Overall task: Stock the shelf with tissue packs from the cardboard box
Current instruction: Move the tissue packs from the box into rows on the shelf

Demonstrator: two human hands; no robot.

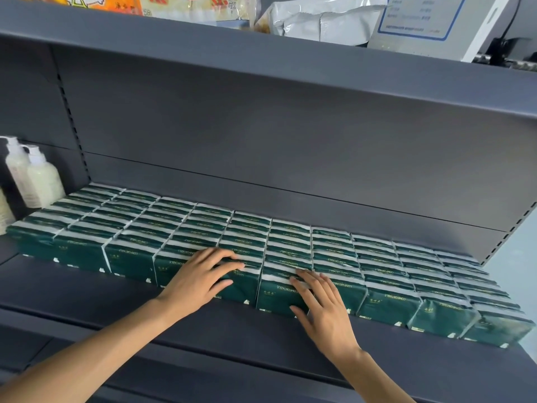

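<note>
Resting flat on tissue packs (290, 251): left hand (197, 282), right hand (322, 312).

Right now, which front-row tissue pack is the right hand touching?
The sixth front pack from the left: the right hand lies flat on it; its neighbours are untouched.

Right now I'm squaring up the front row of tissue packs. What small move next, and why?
Probably push the pack under the right hand back a touch. Both hands, left hand too, lie flat on the tissue packs, and the front row looks slightly uneven there.
</note>
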